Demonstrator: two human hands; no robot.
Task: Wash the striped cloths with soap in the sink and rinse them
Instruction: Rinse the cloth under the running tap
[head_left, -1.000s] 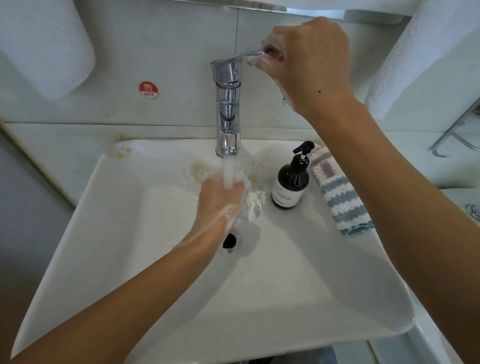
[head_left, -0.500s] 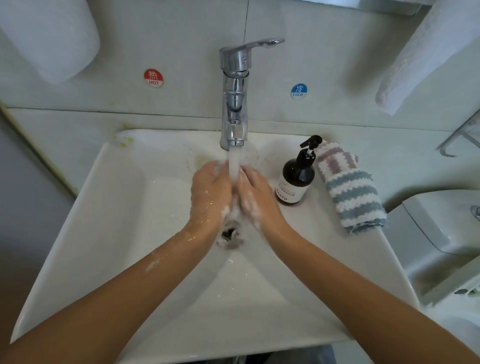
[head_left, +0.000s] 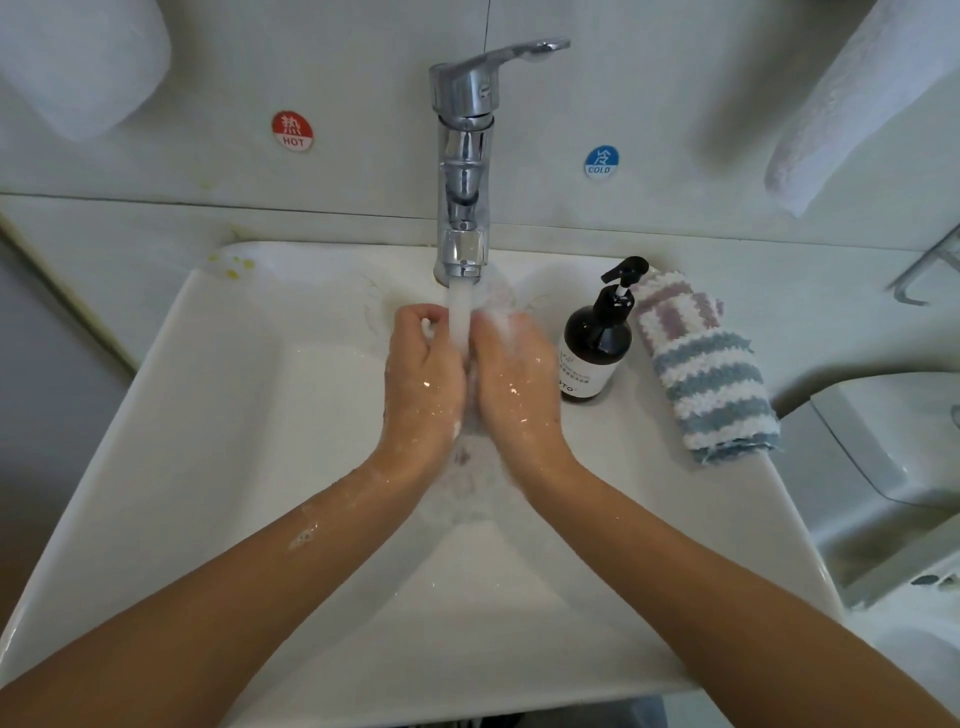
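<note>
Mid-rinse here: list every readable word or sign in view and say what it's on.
"热 HOT": red sticker on the wall, left of the tap.
"冷 COLD": blue sticker on the wall, right of the tap.
"...OTO": label of the soap bottle, partly cut off; its smaller lines are too blurred to read.

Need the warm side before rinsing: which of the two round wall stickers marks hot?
The red sticker, left of the tap, reads HOT. The blue sticker, right of the tap, reads COLD.
</note>
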